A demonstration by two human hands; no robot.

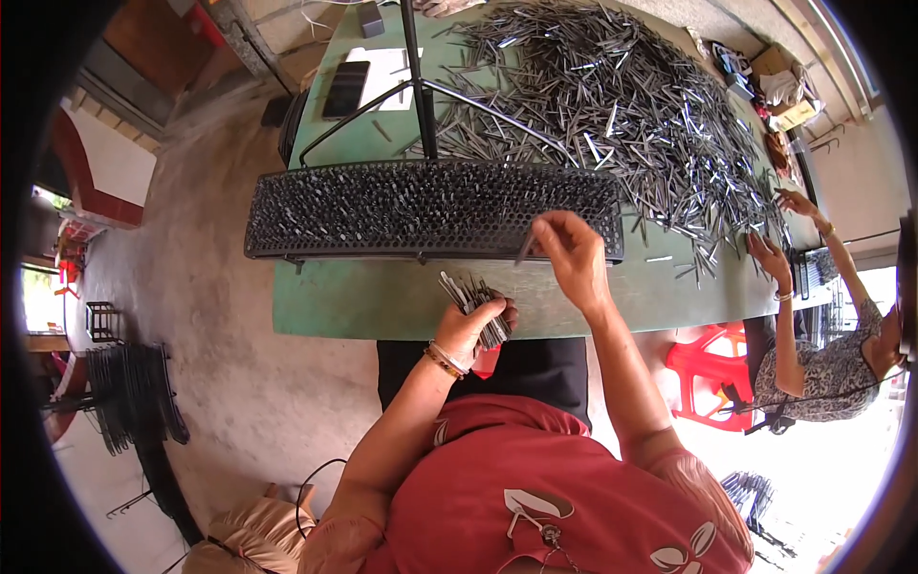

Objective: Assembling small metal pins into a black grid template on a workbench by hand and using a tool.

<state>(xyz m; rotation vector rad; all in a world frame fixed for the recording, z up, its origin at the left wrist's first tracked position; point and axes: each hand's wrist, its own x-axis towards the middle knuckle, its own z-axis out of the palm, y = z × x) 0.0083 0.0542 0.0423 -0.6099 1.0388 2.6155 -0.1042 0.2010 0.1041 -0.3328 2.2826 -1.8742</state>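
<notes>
My left hand [466, 328] is closed round a bundle of thin dark metal strips [463, 292], their ends fanning out above the thumb. It is just in front of a long black rack [373, 253] full of round holes. Many holes on the rack's left and middle carry upright strips; toward its right end more holes show bare. My right hand [576, 256] pinches a single metal strip [525, 249] between thumb and fingers at the right part of the rack's front edge. Whether that strip touches the rack I cannot tell.
Loose strips lie in a large heap [622, 115] over the far right of the green table [354, 306]. A black post [418, 86] with braces rises behind the rack. Beyond it lies a phone [346, 89] on paper. A co-worker [818, 373] reaches in at right, beside red stools [706, 373].
</notes>
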